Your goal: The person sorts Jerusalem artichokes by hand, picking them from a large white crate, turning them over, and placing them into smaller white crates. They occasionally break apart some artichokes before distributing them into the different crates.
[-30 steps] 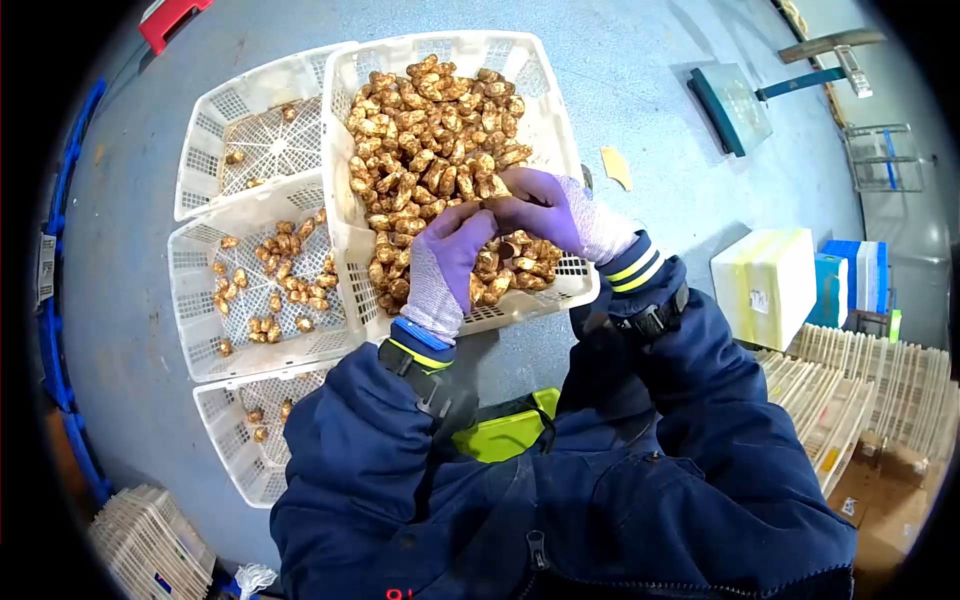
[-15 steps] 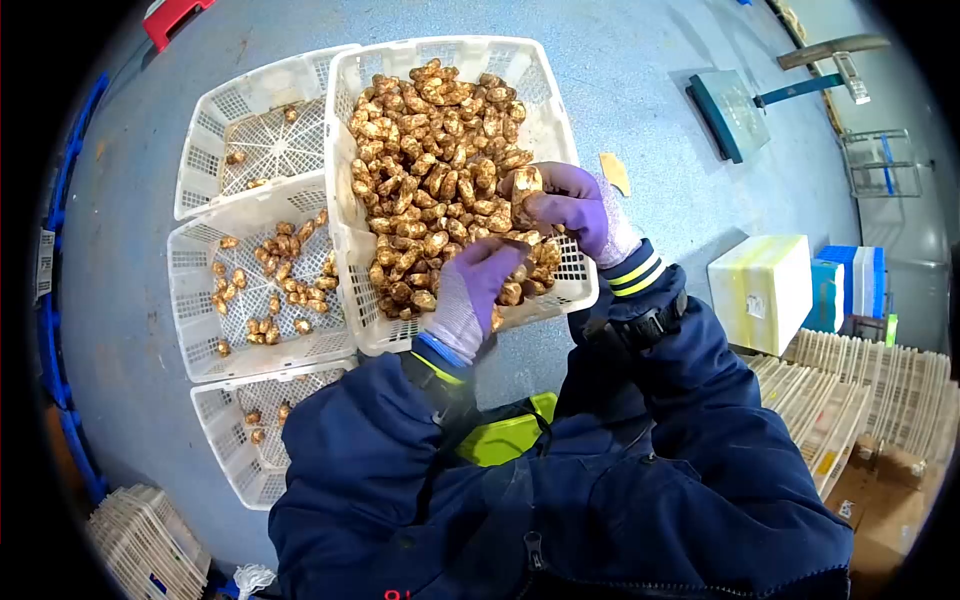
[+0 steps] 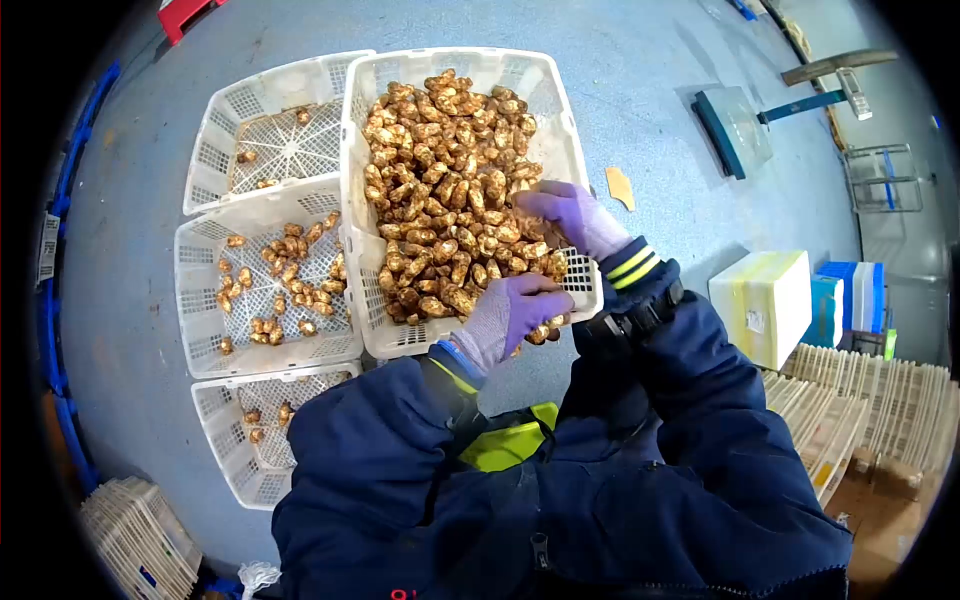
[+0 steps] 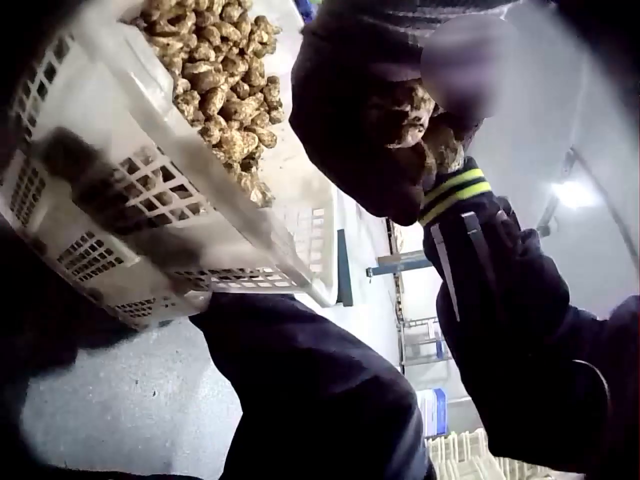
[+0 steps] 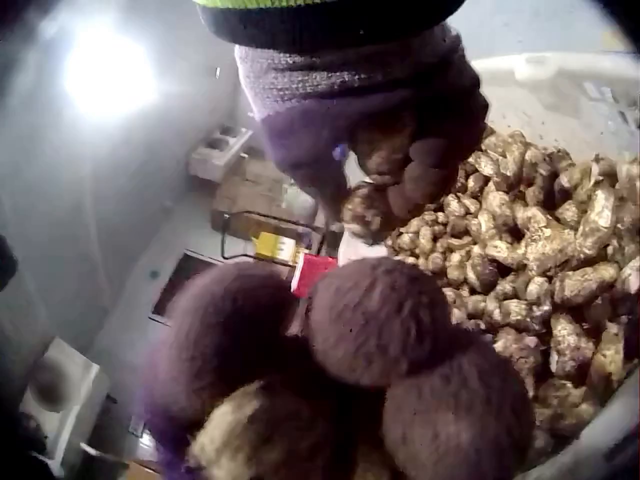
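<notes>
The large white crate is heaped with knobbly brown tubers with pale patches. Over its near right corner, my gloved left hand curls its fingers around a tuber; the right wrist view shows it under the palm. Farther forward, my gloved right hand is at the right side of the heap. Its brown-stained fingertips close around another tuber, seen low in the right wrist view. The two hands are apart, the left one nearer my body.
Three smaller white crates stand along the left: a far one, a middle one and a near one, each with scattered tubers. On the right are a platform scale, a foam box and stacked white crates. A yellowish scrap lies on the floor.
My hands were together over the heap and then parted, the right holding a tuber. My left hand has moved toward the crate's near right corner. The view has shifted slightly.
</notes>
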A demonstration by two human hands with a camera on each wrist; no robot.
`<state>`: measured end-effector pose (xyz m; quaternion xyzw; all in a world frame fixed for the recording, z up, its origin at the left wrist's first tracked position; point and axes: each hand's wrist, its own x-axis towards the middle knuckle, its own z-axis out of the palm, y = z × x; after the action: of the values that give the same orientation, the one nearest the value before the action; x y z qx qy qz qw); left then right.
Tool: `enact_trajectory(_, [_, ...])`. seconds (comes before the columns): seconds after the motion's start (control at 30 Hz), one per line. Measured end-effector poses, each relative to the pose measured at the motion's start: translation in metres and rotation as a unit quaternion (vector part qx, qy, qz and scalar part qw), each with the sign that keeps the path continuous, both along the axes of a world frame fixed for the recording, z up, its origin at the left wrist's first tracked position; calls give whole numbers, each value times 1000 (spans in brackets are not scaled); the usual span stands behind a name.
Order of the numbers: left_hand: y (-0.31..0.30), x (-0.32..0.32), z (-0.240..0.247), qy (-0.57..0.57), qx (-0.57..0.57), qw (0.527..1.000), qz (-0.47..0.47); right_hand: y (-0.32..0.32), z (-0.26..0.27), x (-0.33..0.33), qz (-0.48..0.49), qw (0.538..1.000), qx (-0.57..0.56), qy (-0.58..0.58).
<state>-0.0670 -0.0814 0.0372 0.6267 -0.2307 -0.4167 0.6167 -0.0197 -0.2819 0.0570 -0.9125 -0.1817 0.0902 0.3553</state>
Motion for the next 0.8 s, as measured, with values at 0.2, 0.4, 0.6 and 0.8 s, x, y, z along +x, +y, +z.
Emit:
enact_trajectory(0.2, [8,17,15,322,-77,928,173,57,-8,106,83,968,-5,-236])
enact_trajectory(0.4, [23,37,20,306,-146,911,235,46,44,107,-28,990,93,-100])
enact_trajectory(0.6, [39,54,26,415,-369,795,244,1,16,26,-181,670,649,311])
enact_trajectory(0.8, [34,52,27,439,-420,770,196,-14,18,-36,-276,728,567,269])
